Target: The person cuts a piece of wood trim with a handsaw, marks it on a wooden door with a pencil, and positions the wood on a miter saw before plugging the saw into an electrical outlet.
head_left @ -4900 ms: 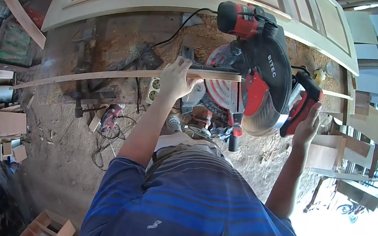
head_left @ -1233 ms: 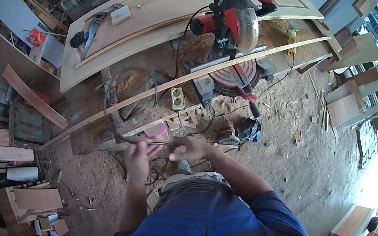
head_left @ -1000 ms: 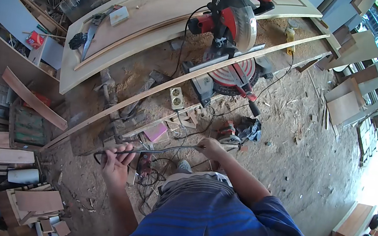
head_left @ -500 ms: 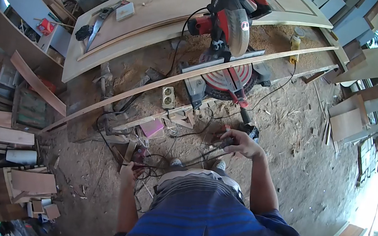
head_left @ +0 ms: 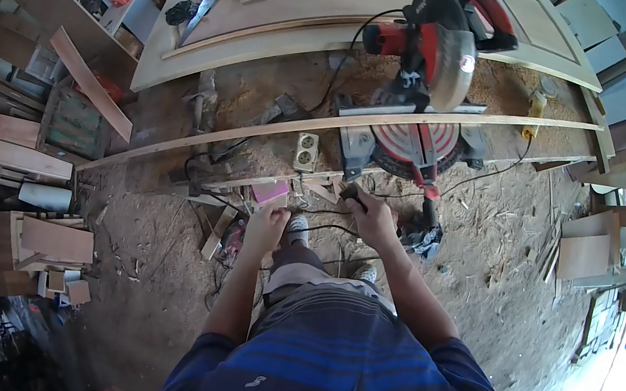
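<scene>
My right hand is closed on a black plug, just below the front edge of the workbench. To its left, my left hand has its fingers closed on a black cable. A white two-outlet socket block lies on the bench, above and between my hands. A pink block is near my left fingertips. The red and black mitre saw stands at the back right of the hands, with a long wooden strip lying across its base.
A panelled door lies along the back of the bench, with a handsaw on it. A yellow tool rests at the bench's right. Cables and a red tool lie by my feet. Boards lean at the right.
Both hands have moved up towards the bench, and my right hand has brought the plug near the socket block. The view has turned, so the bench and saw appear further right.
</scene>
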The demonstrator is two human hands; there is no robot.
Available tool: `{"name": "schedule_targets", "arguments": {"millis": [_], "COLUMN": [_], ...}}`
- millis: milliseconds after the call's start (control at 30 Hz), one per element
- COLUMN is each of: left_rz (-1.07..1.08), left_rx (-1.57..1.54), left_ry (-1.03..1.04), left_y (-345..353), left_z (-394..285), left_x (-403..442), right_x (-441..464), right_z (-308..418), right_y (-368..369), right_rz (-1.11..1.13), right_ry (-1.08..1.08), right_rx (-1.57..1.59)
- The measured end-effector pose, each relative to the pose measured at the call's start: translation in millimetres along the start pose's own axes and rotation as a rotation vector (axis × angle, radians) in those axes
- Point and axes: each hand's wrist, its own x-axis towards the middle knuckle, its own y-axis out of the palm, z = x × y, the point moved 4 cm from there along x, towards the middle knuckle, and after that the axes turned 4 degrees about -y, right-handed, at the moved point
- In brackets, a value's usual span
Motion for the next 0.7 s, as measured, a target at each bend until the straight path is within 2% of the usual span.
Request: {"name": "schedule_targets", "arguments": {"millis": [67, 167, 233, 267, 367, 400, 533, 633, 700], "left_rz": [-0.118, -0.057, 0.008, 0.041, 0.016, 0.051, 0.175, 0.123, 0.177], "left_rx": [0.143, -0.15, -0.105, -0.082, 0.047, 0.078, 0.03, -0.025, -0.004], "left_ry": [0.255, 0.213, 0.238, 0.254, 0.461, 0.478, 0.335, 0.422, 0.392], "left_y": [-0.1, -5.0, -1.1, 0.3, -10.4, -6.7, 2.9, 1.2, 3.0], "left_z": [-5.1, -29.8, -31.6, -32.4, -54.2, -49.2, -35.7, -36.0, -33.0], "left_x": [45.4, 94.3, 120.5, 131.9, 145.0, 150.4, 164.3, 170.5, 171.7], "right_x": [24.2, 66.6, 96.9, 112.5, 143.6, 155.2, 184.4, 201.4, 209.2], "right_z": [-5.5, 28.3, 36.0, 38.2, 30.5, 31.1, 37.0, 43.8, 41.0], "right_y": [24.9, 40.4, 58.1, 66.3, 86.8, 95.7, 113.0, 123.3, 130.2], "right_rz": [-0.024, 0.005, -0.021, -0.004, 0.008, 0.025, 0.194, 0.254, 0.291], "right_ry": [-0.052, -0.005, -0.059, -0.017, -0.074, -0.094, 0.025, 0.152, 0.182], "right_rx": [-0.038, -0.091, -0.191, -0.198, -0.426, -0.489, -0.734, -0.826, -0.887]}}
